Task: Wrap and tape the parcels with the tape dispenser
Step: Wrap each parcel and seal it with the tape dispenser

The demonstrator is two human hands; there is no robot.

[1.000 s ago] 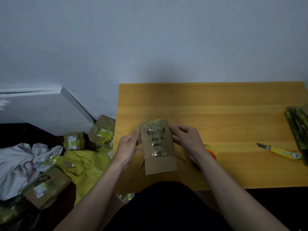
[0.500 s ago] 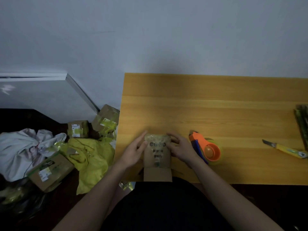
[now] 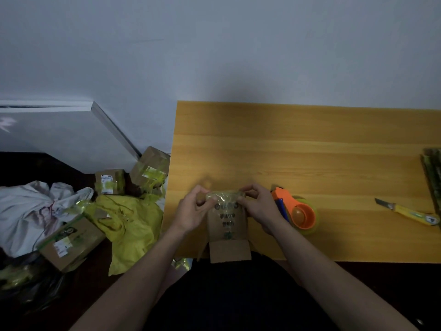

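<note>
Head view, the only one. One small parcel (image 3: 228, 225) at the near edge of the table (image 3: 310, 149), left of centre, its near flap open and hanging just past the edge. Far end wrapped in yellowish clear tape, printing showing through along the top face. Left hand (image 3: 191, 215) at the far left corner, thumb and fingertips curled and pinching the tape there. Right hand (image 3: 259, 209) at the far right corner, fingers likewise curled onto the tape edge, seemingly pressing it down or folding it over. One orange tape dispenser (image 3: 296, 211) lying on the table just right of the right hand, touched by neither hand. One yellow-handled knife (image 3: 410, 212) well to the right, blade pointing left, untouched. Some dark green stack (image 3: 433, 177) at the far right edge, cut off by the frame, too dim to identify. On the floor to the left: three taped boxes (image 3: 71, 240), a yellow bag (image 3: 133, 225) and a white cloth (image 3: 31, 206). Judged progress: those three boxes probably finished; the fourth, in hand, partly done, far end taped, near flap not yet closed or sealed. Left to do, likely: shut that flap, fetch the dispenser, run tape across, cut, set aside.
</note>
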